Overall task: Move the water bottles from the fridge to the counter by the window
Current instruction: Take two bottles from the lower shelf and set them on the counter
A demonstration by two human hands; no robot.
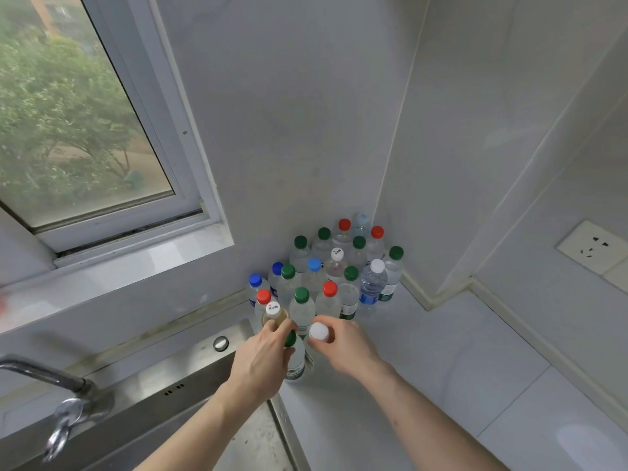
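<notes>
Where both hands meet: at the near edge of the bottle cluster, at the centre of the head view, slightly toward 6 o'clock.
Left hand [263, 356]: fingers curled round the neck of a green-capped bottle [295, 360], which stands upright on the bench; the green cap shows just at the hand's 3 o'clock side, the label below it.
Right hand [343, 345]: fingers and thumb curled round the top of a white-capped bottle [319, 332]; the cap sits at the hand's 9 o'clock edge, the body is hidden under the palm.
Relation of the two held bottles: side by side, very near each other; whether they touch cannot be told.
Bench [441, 351]: pale surface running from the corner toward 5 o'clock, carrying all the bottles.
Bottle cluster [334, 266]: clear plastic water bottles standing upright and packed close in the wall corner, at 12 o'clock of the hands; caps green, red, blue and white.
Nearest cluster members: a white-capped bottle with printed cap [273, 309] just at 12 o'clock of the left hand; a green-capped one [301, 309] between the two hands' fingertips and the cluster.
Window [85, 130]: at 10 o'clock, foliage behind the glass; its sill lies at 9 o'clock of the cluster.
Sink [190, 385]: steel, at 8 o'clock, its rim passing under the left forearm.
Tap [57, 402]: at 8 o'clock, near the frame edge.
Wall socket [593, 246]: at 3 o'clock.
</notes>
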